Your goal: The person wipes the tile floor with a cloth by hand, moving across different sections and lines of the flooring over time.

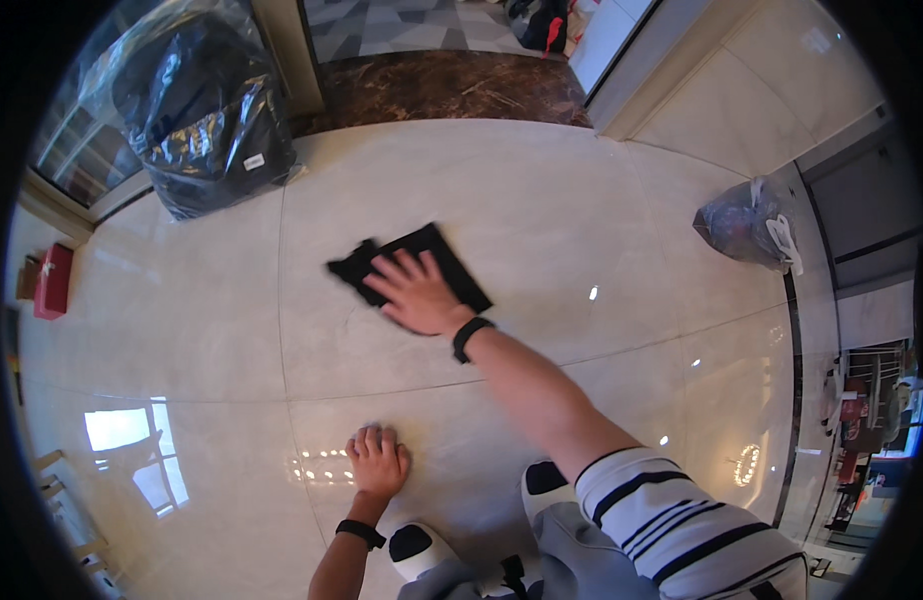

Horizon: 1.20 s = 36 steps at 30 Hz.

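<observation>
A black cloth lies on the glossy floor tiles, its left corner bunched up. My right hand presses flat on it with fingers spread, palm down; a black band is on that wrist. Nearer my feet, my left hand rests on the bare tile, its fingers slightly curled and nothing visible in it. That wrist also has a black band. The cloth's part under my right palm is hidden.
A plastic-wrapped dark bundle stands at the upper left, by a glass door. A tied plastic bag sits against the right wall. A red box is at far left. A dark marble threshold crosses the doorway ahead. My shoes are below.
</observation>
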### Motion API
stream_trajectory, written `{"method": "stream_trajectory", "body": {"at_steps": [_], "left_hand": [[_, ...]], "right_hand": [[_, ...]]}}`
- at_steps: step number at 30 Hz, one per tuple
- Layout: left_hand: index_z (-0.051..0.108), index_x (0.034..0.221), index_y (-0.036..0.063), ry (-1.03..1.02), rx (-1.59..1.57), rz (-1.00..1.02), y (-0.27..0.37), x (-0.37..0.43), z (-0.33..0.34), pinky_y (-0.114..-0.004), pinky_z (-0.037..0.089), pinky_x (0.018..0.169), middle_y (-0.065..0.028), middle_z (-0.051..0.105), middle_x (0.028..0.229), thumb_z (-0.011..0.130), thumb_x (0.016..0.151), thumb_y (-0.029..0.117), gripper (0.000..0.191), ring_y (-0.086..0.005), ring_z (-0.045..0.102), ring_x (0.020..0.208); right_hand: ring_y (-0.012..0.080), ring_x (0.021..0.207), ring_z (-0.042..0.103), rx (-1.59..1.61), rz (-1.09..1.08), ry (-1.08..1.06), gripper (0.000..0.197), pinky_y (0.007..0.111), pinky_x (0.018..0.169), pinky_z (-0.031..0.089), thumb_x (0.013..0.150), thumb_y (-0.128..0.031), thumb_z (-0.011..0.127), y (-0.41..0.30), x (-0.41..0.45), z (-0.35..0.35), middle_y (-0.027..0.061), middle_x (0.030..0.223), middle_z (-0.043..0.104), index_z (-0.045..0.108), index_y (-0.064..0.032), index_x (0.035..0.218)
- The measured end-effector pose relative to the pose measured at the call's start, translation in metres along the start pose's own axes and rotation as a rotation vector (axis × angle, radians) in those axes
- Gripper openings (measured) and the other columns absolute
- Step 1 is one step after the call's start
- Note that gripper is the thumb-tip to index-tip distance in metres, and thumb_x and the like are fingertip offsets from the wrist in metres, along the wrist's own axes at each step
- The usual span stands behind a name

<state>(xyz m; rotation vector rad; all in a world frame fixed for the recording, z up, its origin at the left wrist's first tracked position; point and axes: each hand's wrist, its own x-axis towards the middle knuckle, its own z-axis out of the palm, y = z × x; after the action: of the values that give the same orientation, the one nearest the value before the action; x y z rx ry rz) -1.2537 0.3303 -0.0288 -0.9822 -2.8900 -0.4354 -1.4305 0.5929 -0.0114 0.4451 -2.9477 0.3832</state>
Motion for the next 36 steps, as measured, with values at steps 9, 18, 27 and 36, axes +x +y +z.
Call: {"method": "stream_trajectory", "body": {"at_steps": [9,18,27,36], "left_hand": [[0.048,0.113,0.0025,-0.070,-0.079,-0.048,-0.011,0.005,0.005,-0.054,0.028,0.096,-0.0199,0.045,0.116,0.057,0.079,0.013,0.037,-0.0389,0.041,0.110],[0.044,0.116,0.0025,-0.039,0.019,-0.093,-0.007,0.065,0.010,-0.053,0.029,0.094,-0.0208,0.044,0.118,0.056,0.081,0.011,0.038,-0.0385,0.042,0.109],[0.044,0.114,0.0000,0.060,0.103,-0.154,0.002,0.075,0.025,-0.054,0.027,0.097,-0.0208,0.045,0.120,0.052,0.082,0.016,0.036,-0.0388,0.040,0.116],[0.046,0.114,0.0024,0.044,0.082,-0.162,0.003,0.077,0.020,-0.053,0.026,0.096,-0.0179,0.046,0.120,0.054,0.079,0.016,0.038,-0.0358,0.041,0.116]], "right_hand": [[0.0329,0.131,0.035,-0.406,0.823,0.167,0.058,0.059,0.094,0.035,0.087,-0.035,0.058,0.252,-0.239,-0.073,0.0085,0.148,0.034,0.040,-0.0192,0.140],[0.0343,0.144,0.015,-0.316,1.627,0.128,0.057,0.065,0.109,0.014,0.098,-0.046,0.037,0.281,-0.492,-0.099,-0.0013,0.159,0.014,0.020,-0.0320,0.151],[0.0388,0.141,0.018,-0.319,1.586,0.081,0.059,0.070,0.104,0.015,0.096,-0.047,0.039,0.309,-0.330,-0.075,0.0001,0.158,0.015,0.020,-0.0322,0.150],[0.0454,0.134,0.028,-0.331,0.641,0.116,0.062,0.075,0.097,0.023,0.088,-0.040,0.052,0.161,-0.039,-0.014,0.0102,0.151,0.029,0.036,-0.0201,0.144]]}}
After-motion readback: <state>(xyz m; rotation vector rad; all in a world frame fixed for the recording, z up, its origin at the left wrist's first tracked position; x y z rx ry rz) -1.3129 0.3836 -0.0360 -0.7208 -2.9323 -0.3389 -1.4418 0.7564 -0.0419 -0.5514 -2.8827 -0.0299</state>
